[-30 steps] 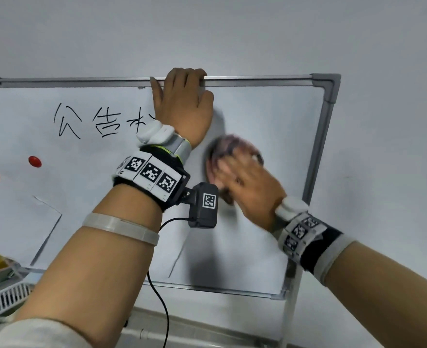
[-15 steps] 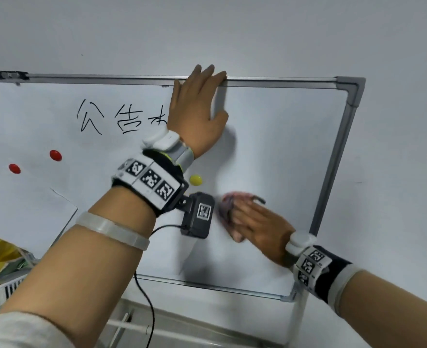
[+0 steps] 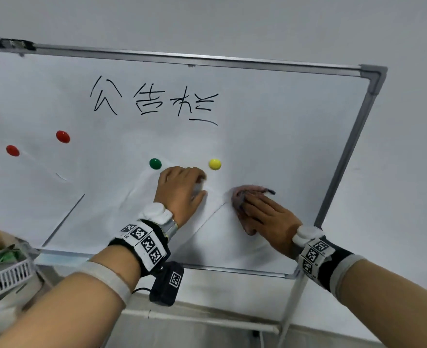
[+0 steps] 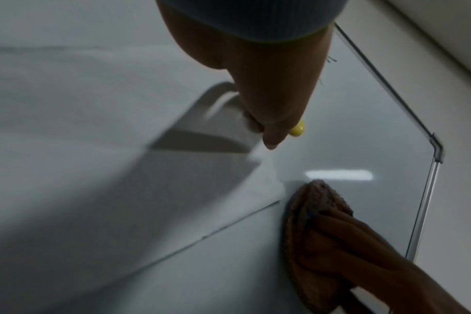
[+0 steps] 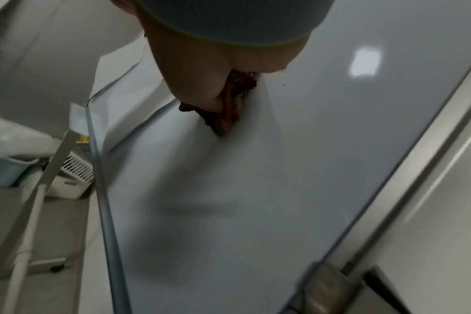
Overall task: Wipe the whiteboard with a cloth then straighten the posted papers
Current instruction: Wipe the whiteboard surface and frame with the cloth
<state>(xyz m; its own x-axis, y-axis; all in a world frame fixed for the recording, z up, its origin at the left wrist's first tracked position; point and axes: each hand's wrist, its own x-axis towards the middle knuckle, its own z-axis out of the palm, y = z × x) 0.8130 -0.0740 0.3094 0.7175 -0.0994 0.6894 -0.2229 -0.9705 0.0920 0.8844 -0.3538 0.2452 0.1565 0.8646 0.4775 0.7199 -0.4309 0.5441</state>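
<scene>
The whiteboard [image 3: 282, 121] carries black handwriting and two tilted white papers. The right paper [image 3: 157, 222] hangs under a green magnet [image 3: 155, 163] and a yellow magnet [image 3: 215, 164]. My left hand [image 3: 182, 187] lies on it just below the magnets. Its curled fingers pinch a lifted fold of the paper [image 4: 245, 136] beside the yellow magnet [image 4: 297, 128]. My right hand [image 3: 265, 212] presses a bunched pinkish-brown cloth [image 3: 247, 190] against the bare board, right of the paper's edge. Its fingers dig into the cloth [image 5: 242, 80].
The left paper [image 3: 18, 197] is held by two red magnets [image 3: 62, 136] [image 3: 12, 150]. The metal frame's right upright [image 3: 343, 162] runs close to my right hand. A white slatted basket [image 3: 3, 280] and yellow-green items sit at the lower left, below the board.
My left hand has left the board's top frame and come down onto the right paper. My right hand has wiped downward with the cloth, towards the lower right of the board.
</scene>
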